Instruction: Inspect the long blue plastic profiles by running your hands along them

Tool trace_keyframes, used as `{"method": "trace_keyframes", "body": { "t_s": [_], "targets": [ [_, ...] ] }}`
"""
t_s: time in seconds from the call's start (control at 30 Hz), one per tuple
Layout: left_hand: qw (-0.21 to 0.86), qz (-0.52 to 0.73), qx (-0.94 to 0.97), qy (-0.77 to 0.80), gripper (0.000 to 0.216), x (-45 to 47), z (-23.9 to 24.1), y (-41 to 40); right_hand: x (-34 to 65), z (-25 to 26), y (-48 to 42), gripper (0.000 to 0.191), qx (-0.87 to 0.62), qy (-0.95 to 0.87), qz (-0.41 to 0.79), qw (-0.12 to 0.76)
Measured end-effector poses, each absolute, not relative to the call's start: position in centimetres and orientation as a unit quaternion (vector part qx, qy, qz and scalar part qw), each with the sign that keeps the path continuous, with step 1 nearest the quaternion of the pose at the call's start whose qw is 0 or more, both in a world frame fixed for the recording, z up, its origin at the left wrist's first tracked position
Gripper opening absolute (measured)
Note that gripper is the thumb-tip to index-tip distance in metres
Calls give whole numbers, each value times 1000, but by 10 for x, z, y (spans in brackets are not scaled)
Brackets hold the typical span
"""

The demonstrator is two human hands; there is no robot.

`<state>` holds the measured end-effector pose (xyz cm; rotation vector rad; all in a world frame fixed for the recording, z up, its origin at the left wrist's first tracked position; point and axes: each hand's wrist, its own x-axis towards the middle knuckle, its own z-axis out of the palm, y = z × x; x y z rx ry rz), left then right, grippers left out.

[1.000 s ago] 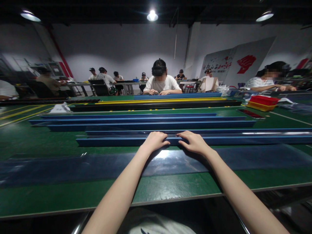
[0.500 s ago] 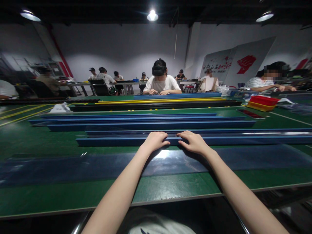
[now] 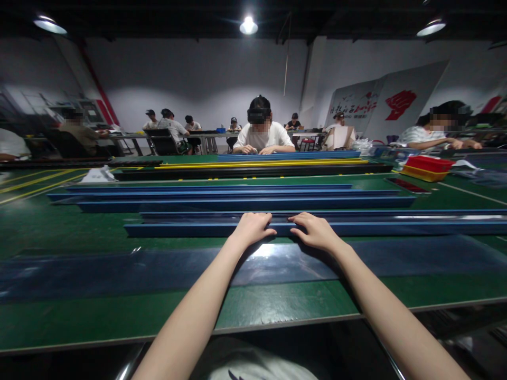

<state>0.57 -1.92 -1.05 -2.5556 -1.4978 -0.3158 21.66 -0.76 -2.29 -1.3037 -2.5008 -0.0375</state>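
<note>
A long blue channel (image 3: 190, 230) with raised edges lies crosswise in front of me. My left hand (image 3: 253, 229) rests over its near wall, thumb on the outer side and fingers reaching inside. Close beside it, my right hand (image 3: 312, 229) grips the same channel the same way, its thumb pointing toward the left one. The fingertips of both hands are partly hidden inside the channel. Between the channel and my body, a clear plastic strip (image 3: 158, 269) lies flat, catching a bright reflection under my hands.
Farther off lie more blue channels (image 3: 245, 202) and black and yellow strips (image 3: 257, 170) on the green table (image 3: 277, 309). Red and yellow bins (image 3: 428, 168) and a dark red flat object (image 3: 407, 185) sit at the right. A person (image 3: 263, 134) works opposite; others sit around.
</note>
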Motion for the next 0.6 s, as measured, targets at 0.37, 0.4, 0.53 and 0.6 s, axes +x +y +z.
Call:
{"method": "trace_keyframes", "body": {
  "t_s": [0.37, 0.4, 0.53, 0.6],
  "targets": [
    [79, -95, -848, -516, 30, 6, -9, -20, 217, -22, -7, 31, -459, -875, -12, 157],
    [79, -96, -848, -516, 30, 6, -9, -20, 217, -22, -7, 31, -460, -874, -11, 156],
    [79, -100, -847, -516, 31, 6, -9, -19, 217, -23, -7, 30, -459, -874, -12, 161],
    [80, -100, -847, -516, 31, 6, -10, -19, 217, -23, -7, 30, -458, -874, -14, 163]
  ]
}}
